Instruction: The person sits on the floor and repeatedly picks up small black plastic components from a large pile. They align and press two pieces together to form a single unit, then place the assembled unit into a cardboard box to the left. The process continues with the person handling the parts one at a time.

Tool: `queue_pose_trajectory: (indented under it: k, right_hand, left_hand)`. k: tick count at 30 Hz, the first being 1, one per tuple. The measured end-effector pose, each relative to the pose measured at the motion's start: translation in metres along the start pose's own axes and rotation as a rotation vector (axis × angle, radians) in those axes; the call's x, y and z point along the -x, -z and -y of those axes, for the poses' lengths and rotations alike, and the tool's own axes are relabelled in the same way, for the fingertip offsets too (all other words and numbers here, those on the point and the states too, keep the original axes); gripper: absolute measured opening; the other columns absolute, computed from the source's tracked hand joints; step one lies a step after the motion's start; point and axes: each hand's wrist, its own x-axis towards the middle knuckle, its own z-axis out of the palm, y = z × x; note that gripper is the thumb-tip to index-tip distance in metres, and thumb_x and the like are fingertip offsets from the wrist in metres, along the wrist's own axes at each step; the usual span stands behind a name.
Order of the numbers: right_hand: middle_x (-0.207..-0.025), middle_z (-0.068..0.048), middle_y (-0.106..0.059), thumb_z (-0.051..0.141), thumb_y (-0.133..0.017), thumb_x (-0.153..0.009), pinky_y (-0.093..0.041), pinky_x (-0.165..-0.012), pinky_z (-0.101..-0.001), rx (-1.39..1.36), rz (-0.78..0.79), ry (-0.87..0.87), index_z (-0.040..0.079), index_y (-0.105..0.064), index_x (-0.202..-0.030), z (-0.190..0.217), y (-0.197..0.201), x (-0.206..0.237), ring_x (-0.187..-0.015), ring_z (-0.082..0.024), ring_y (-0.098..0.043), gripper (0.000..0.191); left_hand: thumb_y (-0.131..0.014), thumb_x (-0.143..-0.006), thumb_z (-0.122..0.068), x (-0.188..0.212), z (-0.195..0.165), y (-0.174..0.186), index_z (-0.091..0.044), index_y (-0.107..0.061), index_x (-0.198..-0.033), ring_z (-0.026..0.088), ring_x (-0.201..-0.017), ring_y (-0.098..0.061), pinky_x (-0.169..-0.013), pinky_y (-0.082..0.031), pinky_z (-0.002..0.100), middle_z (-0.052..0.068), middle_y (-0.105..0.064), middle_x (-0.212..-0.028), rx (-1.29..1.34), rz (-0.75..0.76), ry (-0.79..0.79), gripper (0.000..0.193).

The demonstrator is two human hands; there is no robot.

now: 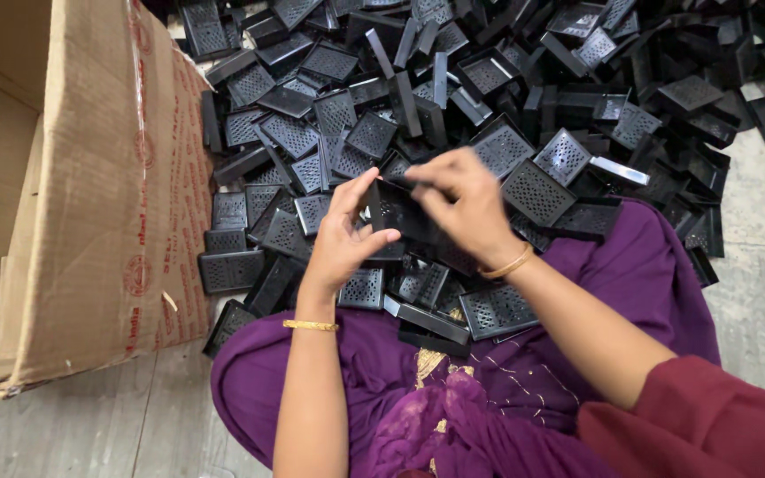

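I see a small black perforated plastic piece (397,211) held up between both hands, just above the big heap of black perforated pieces (489,115) and on its near edge. My left hand (344,232) has its grip closed on the piece's left end, thumb lying across the lower edge and fingers pinching the upper corner. My right hand (460,202) has its grip clamped over the piece's top and right side, fingers curled down across it, so most of that half is hidden from me. Whether a second part sits under those fingers, I cannot tell.

A gold bangle (311,326) circles the left wrist, nearer to me than the heap, and another gold bangle circles the right wrist. Below the heap's near edge spreads purple cloth (489,398), with several pieces from the heap resting on it. A dark red sleeve (710,425) covers the right upper arm, well away from the heap. Left of the heap, touching its edge, stands an open cardboard box (90,195) on the grey floor (754,292).
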Motion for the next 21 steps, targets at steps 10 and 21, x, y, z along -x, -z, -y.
queue_pose_trajectory:
  k: [10,21]
  right_hand:
    - [-0.132,-0.011,-0.064,0.016,-0.087,-0.081,-0.047,-0.114,-0.0386,-0.409,0.503,-0.179,0.01,-0.056,-0.134,-0.038,0.015,-0.005,-0.128,-0.025,-0.062,0.062]
    - [-0.136,-0.013,-0.065,0.028,-0.089,-0.074,-0.052,-0.104,-0.0373,-0.145,0.476,-0.033,0.009,-0.057,-0.144,-0.015,0.024,-0.007,-0.123,-0.027,-0.066,0.079]
  left_hand:
    - [-0.085,-0.076,0.003,-0.001,0.005,-0.004,-0.008,-0.047,-0.152,0.021,-0.142,-0.047,-0.111,-0.052,0.04,0.003,-0.04,-0.146,0.057,0.055,0.02,0.085]
    - [-0.089,-0.069,0.001,-0.002,0.005,-0.01,-0.01,-0.048,-0.149,0.022,-0.141,-0.046,-0.117,-0.05,0.044,0.003,-0.039,-0.145,-0.049,0.053,0.004,0.091]
